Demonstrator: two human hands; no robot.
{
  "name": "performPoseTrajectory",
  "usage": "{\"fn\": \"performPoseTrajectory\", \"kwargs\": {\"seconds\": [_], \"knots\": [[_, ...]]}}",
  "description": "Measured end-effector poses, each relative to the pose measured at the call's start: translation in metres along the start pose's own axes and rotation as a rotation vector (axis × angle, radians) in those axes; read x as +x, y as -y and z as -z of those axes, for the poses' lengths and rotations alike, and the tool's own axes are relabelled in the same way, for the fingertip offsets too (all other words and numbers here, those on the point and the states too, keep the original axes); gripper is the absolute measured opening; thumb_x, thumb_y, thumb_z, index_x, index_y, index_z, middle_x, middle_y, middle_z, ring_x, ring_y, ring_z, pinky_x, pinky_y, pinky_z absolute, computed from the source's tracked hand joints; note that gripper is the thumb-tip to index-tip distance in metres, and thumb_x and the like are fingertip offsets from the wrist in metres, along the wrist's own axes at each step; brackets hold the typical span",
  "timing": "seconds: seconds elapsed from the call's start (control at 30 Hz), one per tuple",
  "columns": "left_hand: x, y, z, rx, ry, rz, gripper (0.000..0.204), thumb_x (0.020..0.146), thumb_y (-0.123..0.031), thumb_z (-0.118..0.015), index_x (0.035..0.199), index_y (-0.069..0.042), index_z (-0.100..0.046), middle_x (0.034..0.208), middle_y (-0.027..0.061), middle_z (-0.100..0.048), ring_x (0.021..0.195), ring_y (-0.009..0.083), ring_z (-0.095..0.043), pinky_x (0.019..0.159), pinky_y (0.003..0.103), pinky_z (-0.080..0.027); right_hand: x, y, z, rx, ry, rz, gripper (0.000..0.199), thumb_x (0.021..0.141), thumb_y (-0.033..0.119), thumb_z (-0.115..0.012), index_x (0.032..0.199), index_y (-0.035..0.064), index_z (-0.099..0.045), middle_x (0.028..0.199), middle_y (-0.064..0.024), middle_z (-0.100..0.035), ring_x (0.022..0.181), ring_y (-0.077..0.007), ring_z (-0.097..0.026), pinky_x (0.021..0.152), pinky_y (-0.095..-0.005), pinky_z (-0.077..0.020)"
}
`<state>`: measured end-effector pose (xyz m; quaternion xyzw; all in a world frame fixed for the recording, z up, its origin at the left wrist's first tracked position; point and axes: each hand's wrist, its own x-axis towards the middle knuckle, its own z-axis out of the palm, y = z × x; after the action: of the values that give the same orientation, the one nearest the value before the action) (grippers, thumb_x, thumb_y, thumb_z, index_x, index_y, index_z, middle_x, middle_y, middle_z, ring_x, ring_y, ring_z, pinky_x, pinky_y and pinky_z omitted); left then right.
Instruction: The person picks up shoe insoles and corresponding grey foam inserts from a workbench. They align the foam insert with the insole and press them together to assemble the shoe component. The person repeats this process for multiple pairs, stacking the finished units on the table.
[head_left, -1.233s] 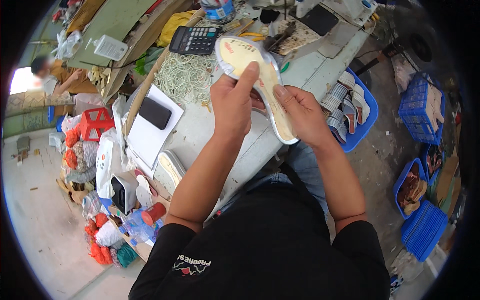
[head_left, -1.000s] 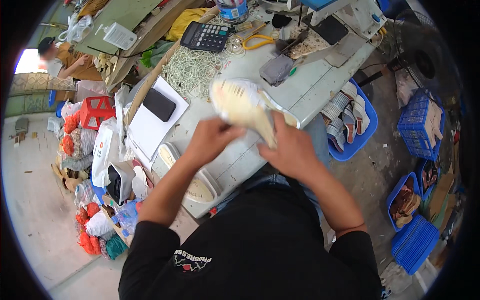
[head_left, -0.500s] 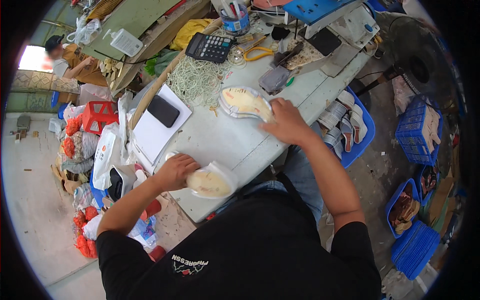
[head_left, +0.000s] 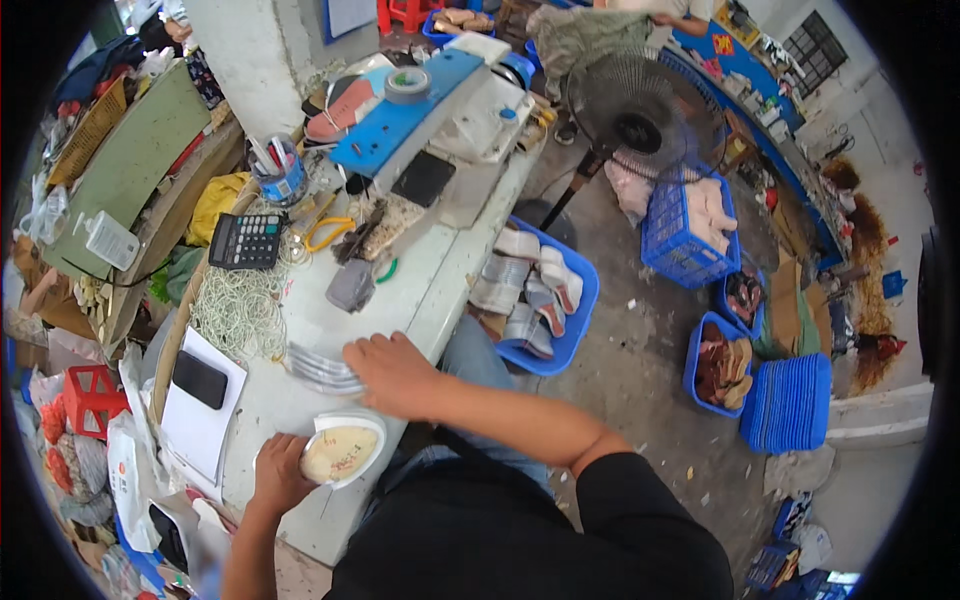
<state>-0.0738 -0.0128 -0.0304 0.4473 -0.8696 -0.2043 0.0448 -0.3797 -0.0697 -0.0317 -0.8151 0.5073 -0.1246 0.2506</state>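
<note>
The long, pale, scuffed counter (head_left: 425, 285) is stretching away in front of me, and it is carrying a lot. A black calculator (head_left: 247, 241) is lying near its far left edge, just beside a tangled heap of pale string (head_left: 240, 310). A white sheet of paper (head_left: 200, 405) is sitting at the near left with a black phone (head_left: 199, 379) lying on it. Yellow-handled scissors (head_left: 325, 232) are resting past the string, near a blue pot of tools (head_left: 277, 170). A pale oval insole (head_left: 341, 452) is lying at the near edge.
</note>
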Motion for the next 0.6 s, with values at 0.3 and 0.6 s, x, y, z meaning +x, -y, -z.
{"fn": "performPoseTrajectory", "kwargs": {"seconds": [0.3, 0.6], "knots": [[-0.019, -0.005, 0.020, -0.064, -0.103, -0.086, 0.061, 0.056, -0.021, -0.094, 0.110, -0.006, -0.070, 0.101, 0.0121, -0.069, 0.096, 0.0355, -0.066, 0.084, 0.045, -0.053, -0.004, -0.022, -0.005, 0.079, -0.074, 0.054, 0.073, 0.081, 0.039, -0.082, 0.138, 0.0041, -0.052, 0.120, -0.0182, -0.063, 0.116, -0.0365, -0.060, 0.096, -0.0468, -0.0463], [-0.026, 0.002, 0.038, -0.094, -0.033, -0.014, 0.056, 0.061, -0.020, -0.094, 0.109, -0.007, -0.068, 0.101, 0.0119, -0.068, 0.097, 0.0351, -0.067, 0.083, 0.045, -0.055, 0.002, -0.040, 0.006, -0.053, -0.396, 0.010, 0.080, 0.080, 0.056, -0.082, 0.136, 0.0032, -0.058, 0.124, -0.0184, -0.062, 0.118, -0.0377, -0.057, 0.104, -0.0488, -0.0434]]}}
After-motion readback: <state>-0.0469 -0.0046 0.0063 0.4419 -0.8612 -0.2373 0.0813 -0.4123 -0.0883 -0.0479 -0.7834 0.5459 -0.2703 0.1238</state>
